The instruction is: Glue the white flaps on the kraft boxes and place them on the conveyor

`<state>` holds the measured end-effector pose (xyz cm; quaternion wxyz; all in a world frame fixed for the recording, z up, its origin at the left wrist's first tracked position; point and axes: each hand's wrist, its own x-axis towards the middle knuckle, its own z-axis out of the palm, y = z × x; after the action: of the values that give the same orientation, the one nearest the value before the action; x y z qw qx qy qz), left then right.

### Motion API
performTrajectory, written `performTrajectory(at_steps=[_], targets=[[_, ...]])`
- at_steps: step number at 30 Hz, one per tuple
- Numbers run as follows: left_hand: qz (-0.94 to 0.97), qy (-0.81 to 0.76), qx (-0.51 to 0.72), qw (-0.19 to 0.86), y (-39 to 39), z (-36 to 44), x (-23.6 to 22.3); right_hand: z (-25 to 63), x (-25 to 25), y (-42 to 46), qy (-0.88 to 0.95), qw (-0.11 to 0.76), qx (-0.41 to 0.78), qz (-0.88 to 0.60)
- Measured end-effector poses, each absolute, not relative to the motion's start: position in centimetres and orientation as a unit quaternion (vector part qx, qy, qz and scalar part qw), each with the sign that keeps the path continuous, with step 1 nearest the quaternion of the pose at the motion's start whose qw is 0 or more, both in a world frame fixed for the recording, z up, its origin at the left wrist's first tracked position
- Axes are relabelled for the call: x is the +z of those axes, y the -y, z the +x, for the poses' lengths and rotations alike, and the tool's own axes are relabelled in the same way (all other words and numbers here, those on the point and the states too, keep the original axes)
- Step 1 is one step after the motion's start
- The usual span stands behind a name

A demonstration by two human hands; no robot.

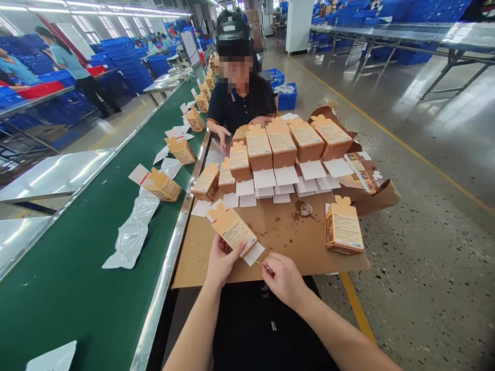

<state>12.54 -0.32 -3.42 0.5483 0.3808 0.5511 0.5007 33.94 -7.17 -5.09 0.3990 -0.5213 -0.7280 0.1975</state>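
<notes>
My left hand (222, 260) is wrapped round a printed tan and brown carton (234, 229), which tilts over the cardboard-covered table (286, 242). A white end flap (254, 254) sticks out of the carton toward me. Beside that flap, the closed fingers of my right hand (282, 275) pinch a thin yellowish piece; whether it is part of the carton or separate I cannot tell. Another carton (344, 229) stands at the table's right. Beyond my hands, several cartons (280, 141) are grouped with white flaps extended.
A green conveyor belt (96, 232) with a metal edge runs along the left, carrying cartons (164, 184) and silvery pouches (133, 226). Across the table is a co-worker (242, 103), hands near the cartons. A small clear round item (306, 209) lies on the cardboard.
</notes>
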Motion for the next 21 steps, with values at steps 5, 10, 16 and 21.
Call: performTrajectory(at_steps=[5,10,16,21], targets=[[0.385,-0.551,0.503,0.543,1.3,12.7,-3.0,35.6,-4.9,6.6,0.711,0.419,0.192,-0.531],[0.406,-0.58,0.523,0.475,3.4,13.9,-2.8,37.9,-4.2,7.6,0.677,0.451,0.186,-0.552],[0.455,-0.624,0.486,0.41,5.1,14.2,-3.8,39.1,-3.0,9.7,0.639,0.473,0.189,-0.577],[0.501,-0.633,0.452,0.38,4.9,14.3,-5.2,38.9,-2.0,10.8,0.632,0.473,0.21,-0.576]])
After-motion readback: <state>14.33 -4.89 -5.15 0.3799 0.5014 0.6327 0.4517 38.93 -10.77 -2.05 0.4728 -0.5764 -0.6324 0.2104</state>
